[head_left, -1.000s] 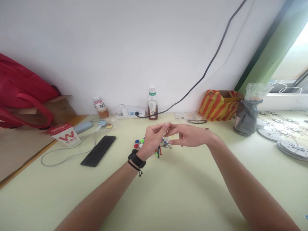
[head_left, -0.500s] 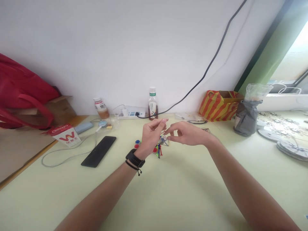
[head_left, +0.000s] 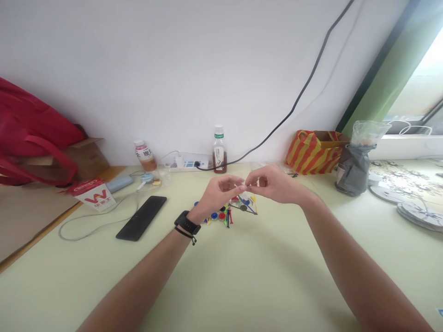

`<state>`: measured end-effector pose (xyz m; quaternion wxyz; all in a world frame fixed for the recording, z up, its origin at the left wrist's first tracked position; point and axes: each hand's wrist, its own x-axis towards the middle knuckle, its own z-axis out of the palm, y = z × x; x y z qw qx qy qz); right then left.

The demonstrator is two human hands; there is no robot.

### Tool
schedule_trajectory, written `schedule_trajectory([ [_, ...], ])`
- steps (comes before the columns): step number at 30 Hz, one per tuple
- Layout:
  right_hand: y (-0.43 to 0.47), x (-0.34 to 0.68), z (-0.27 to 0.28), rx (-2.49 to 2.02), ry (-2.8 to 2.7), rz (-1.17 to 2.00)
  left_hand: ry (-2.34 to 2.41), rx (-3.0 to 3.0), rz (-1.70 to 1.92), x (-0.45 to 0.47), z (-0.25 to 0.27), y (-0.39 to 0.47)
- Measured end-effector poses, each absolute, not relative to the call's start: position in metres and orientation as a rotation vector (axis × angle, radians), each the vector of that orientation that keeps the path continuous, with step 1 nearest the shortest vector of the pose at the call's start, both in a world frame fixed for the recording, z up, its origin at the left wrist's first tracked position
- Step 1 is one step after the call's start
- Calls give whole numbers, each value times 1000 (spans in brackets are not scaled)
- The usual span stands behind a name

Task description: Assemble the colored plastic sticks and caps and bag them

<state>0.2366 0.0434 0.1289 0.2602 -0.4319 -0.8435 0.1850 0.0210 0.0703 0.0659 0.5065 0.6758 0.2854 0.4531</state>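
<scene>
My left hand (head_left: 220,193) and my right hand (head_left: 272,184) meet fingertip to fingertip above a group of small plastic pieces. Both are closed in a pinch. A small whitish bit shows at the fingertips, too small to name. Underneath, partly covered by my left hand, lie a blue round piece (head_left: 214,216), a red round piece (head_left: 222,216) and thin red sticks (head_left: 231,216) and dark ones. A see-through packet (head_left: 244,205) with coloured pieces lies just below my right fingertips. On my left wrist sits a black watch (head_left: 187,223).
A black phone-like slab (head_left: 141,218), a red and white carton (head_left: 93,196) and cables lie to the left. At the wall stand a dark drink bottle (head_left: 219,150), a power strip (head_left: 190,161) and a striped bag (head_left: 313,152). A grey bag (head_left: 355,168) stands right.
My left hand has turned and lowered slightly. My right fingers, spread half a second ago, now pinch against the left fingertips. More of the coloured pieces and packet show beneath.
</scene>
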Motion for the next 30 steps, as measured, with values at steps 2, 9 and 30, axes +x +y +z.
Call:
schedule_trajectory([
  [2, 42, 239, 132, -1208, -2274, 462, 671, 1634, 1040, 18, 64, 71],
  [9, 39, 242, 134, -1228, -2374, 631, 731, 1568, 1001, 16, 61, 71],
  [30, 25, 274, 143, -1069, -2388, 880, 655, 1680, 705, 12, 82, 59],
])
